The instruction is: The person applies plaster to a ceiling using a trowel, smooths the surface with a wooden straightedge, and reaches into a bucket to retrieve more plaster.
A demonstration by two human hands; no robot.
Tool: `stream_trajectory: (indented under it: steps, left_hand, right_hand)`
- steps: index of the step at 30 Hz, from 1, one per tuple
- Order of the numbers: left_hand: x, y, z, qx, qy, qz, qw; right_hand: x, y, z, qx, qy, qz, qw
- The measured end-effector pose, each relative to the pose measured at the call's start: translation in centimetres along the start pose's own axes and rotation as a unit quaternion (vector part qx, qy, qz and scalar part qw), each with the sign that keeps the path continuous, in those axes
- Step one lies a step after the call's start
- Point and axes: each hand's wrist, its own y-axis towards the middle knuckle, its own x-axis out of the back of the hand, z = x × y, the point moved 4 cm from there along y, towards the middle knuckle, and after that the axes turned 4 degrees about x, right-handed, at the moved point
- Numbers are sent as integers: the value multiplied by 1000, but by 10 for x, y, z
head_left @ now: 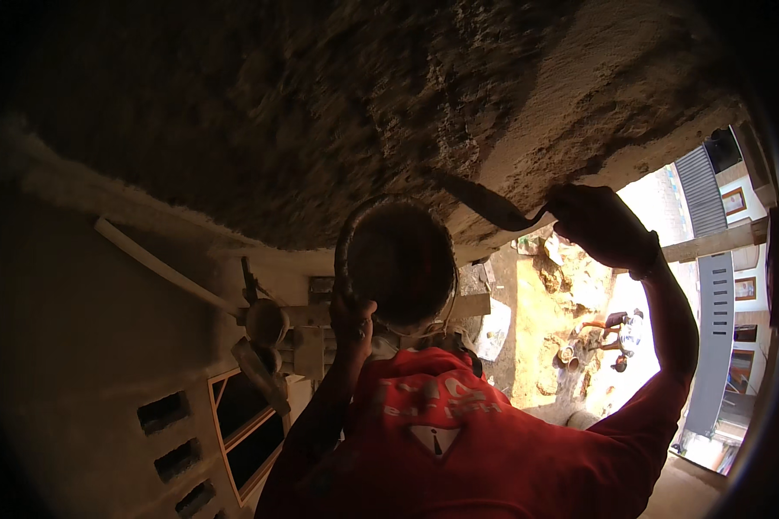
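Note:
My left hand (352, 322) grips the side of a round, dark bucket (398, 268), its thumb showing at the rim. The bucket's mouth faces me, and its inside is too dark to make out. My right hand (599, 227) is raised and closed around the handle of a trowel (489, 204). The trowel's blade points left, close against a rough plastered surface (363, 121) overhead; whether it touches cannot be told. Toward the right, a band of that surface (614, 78) looks lighter and smoother.
Timber poles (472, 306) cross below the bucket. To the left are a slanting board (160, 264), a wooden window frame (225, 424) and a wall with rectangular openings (163, 413). Far below right, another person (619, 336) is on sunlit sandy ground (541, 320) near pans (568, 356).

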Motion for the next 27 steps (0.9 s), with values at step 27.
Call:
stream_trajectory:
  steps: [27]
  left_hand:
    - [-34, -55, -80, -262, 349, -57, 898]
  right_hand:
    - [-197, 86, 69, -9, 154, 8, 988]
